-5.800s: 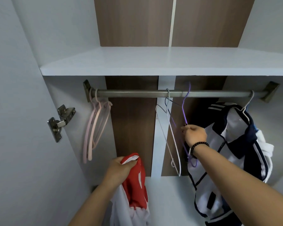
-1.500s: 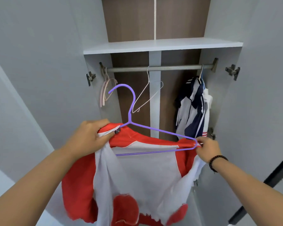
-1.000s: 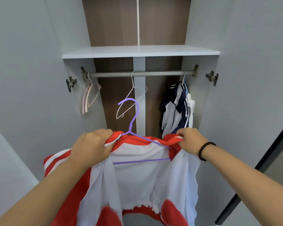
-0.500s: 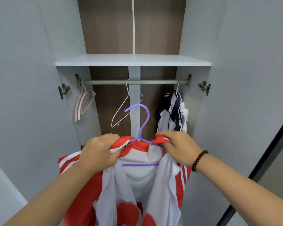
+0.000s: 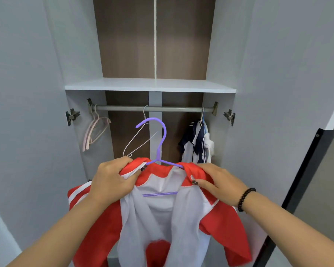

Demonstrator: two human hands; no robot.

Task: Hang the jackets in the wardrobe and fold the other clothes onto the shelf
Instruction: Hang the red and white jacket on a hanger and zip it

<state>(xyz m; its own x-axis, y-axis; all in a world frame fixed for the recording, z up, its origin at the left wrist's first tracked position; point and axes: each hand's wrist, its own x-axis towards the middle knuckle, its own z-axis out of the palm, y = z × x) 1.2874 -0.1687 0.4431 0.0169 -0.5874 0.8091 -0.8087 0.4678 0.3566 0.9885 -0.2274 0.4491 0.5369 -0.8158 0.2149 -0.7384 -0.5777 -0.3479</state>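
Jacket [image 5: 162, 218] now spread wider on purple hanger [image 5: 161, 143]; left hand [image 5: 112, 182], right hand [image 5: 218, 182] both gripping shoulders.

Black bead bracelet [image 5: 245, 199], door hinges [image 5: 72, 116]

Red-and-white jacket [image 5: 162, 212] draped on purple hanger [image 5: 159, 149] (front open), apparently unhung

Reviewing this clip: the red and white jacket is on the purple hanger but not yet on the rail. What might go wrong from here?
1. The jacket hangs open, unzipped, held at the collar by the left hand and right hand; a shoulder may slip off the purple hanger.
2. The hook might snag the empty white hanger near the middle of the rail.
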